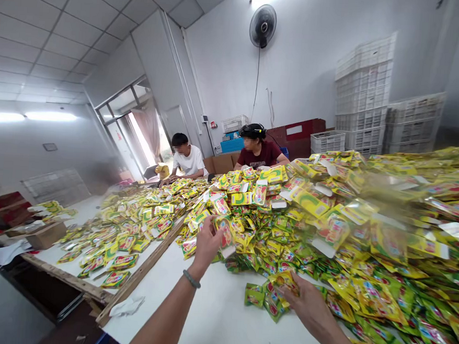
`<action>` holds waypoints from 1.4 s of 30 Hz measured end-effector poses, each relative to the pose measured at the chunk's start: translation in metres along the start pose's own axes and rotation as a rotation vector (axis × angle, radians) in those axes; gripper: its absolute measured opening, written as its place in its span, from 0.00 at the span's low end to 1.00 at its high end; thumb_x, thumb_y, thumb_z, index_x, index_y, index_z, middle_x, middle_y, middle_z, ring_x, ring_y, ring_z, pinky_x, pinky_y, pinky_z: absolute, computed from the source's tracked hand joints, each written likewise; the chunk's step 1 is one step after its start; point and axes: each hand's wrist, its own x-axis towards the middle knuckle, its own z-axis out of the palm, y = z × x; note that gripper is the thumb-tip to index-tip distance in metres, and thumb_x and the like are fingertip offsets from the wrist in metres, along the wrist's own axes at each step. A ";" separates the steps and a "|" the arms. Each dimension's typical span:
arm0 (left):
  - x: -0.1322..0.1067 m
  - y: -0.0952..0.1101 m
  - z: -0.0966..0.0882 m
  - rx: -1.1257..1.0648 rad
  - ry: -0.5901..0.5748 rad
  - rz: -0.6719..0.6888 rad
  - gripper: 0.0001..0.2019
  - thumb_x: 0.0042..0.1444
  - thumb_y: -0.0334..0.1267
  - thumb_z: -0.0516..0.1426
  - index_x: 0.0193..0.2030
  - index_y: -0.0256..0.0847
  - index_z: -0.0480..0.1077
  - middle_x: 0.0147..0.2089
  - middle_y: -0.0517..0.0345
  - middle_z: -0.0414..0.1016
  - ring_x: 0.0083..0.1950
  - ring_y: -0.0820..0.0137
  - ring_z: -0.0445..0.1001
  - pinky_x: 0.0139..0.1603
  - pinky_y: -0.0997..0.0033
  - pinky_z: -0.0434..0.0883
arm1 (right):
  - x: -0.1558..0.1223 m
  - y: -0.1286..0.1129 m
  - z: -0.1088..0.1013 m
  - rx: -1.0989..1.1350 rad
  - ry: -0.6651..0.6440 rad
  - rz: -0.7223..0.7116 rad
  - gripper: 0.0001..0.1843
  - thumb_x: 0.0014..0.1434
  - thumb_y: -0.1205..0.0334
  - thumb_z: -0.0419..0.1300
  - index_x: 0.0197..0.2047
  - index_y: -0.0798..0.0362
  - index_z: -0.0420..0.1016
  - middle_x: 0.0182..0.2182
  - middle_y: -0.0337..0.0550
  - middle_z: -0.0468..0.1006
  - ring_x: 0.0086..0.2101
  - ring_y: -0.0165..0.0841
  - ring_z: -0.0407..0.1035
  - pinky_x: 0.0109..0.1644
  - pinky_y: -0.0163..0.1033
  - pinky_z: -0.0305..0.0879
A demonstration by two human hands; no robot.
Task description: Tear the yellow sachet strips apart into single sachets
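Note:
My left hand (208,242), with a bracelet on the wrist, is closed around a small printed box (226,235) with a white open end flap. Lower right, my right hand (307,302) grips a yellow candy packet (283,281) between thumb and fingers, just over the white tabletop (219,318). Two green packets (254,295) lie close to those fingertips. Ahead of both hands rises a heap of yellow boxes (241,199), with green and yellow packets (283,238) piled beneath and to the right.
A wooden edge strip (144,263) divides my table from another one, where more boxes (130,238) are spread. Two people (191,159) sit across the heap. White crates (363,92) are stacked by the right wall, and a crumpled tissue (128,306) lies near the strip.

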 end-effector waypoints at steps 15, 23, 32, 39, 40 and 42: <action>-0.120 0.012 0.074 -0.952 -0.240 -0.458 0.29 0.45 0.46 0.66 0.52 0.40 0.62 0.40 0.54 0.74 0.34 0.67 0.74 0.34 0.68 0.72 | -0.012 -0.026 -0.012 0.427 -0.177 0.100 0.18 0.45 0.51 0.60 0.35 0.54 0.71 0.25 0.38 0.75 0.28 0.33 0.70 0.29 0.34 0.63; -0.123 -0.009 0.090 -0.629 -0.081 -0.301 0.18 0.47 0.49 0.63 0.42 0.43 0.68 0.38 0.55 0.74 0.39 0.62 0.74 0.39 0.67 0.70 | -0.004 -0.016 -0.009 0.350 -0.126 0.080 0.20 0.46 0.50 0.59 0.38 0.55 0.74 0.26 0.41 0.77 0.26 0.33 0.69 0.25 0.33 0.61; -0.118 0.008 0.075 -1.017 -0.308 -0.399 0.14 0.42 0.36 0.61 0.38 0.39 0.69 0.30 0.61 0.72 0.30 0.71 0.70 0.33 0.73 0.67 | 0.003 -0.013 -0.026 0.223 -0.178 0.018 0.21 0.47 0.50 0.61 0.41 0.55 0.77 0.32 0.45 0.82 0.39 0.42 0.75 0.40 0.39 0.70; -0.096 0.021 0.044 -0.959 -0.765 -0.510 0.18 0.42 0.41 0.64 0.41 0.38 0.73 0.35 0.55 0.75 0.30 0.70 0.72 0.28 0.74 0.67 | 0.001 -0.010 -0.029 0.257 -0.001 0.109 0.27 0.41 0.47 0.63 0.41 0.56 0.79 0.35 0.49 0.82 0.40 0.46 0.75 0.42 0.42 0.72; -0.092 0.022 0.045 -0.937 -0.789 -0.522 0.18 0.43 0.44 0.65 0.39 0.37 0.74 0.34 0.55 0.75 0.30 0.70 0.72 0.29 0.73 0.67 | 0.001 -0.009 -0.029 0.263 0.014 0.112 0.28 0.41 0.46 0.63 0.42 0.56 0.79 0.35 0.50 0.83 0.40 0.47 0.75 0.42 0.43 0.72; -0.088 0.021 0.051 -0.918 -0.799 -0.555 0.19 0.44 0.50 0.66 0.36 0.36 0.74 0.32 0.54 0.76 0.31 0.69 0.73 0.32 0.72 0.69 | 0.001 -0.008 -0.029 0.277 -0.001 0.109 0.29 0.42 0.44 0.63 0.43 0.56 0.79 0.36 0.51 0.83 0.40 0.48 0.76 0.42 0.44 0.72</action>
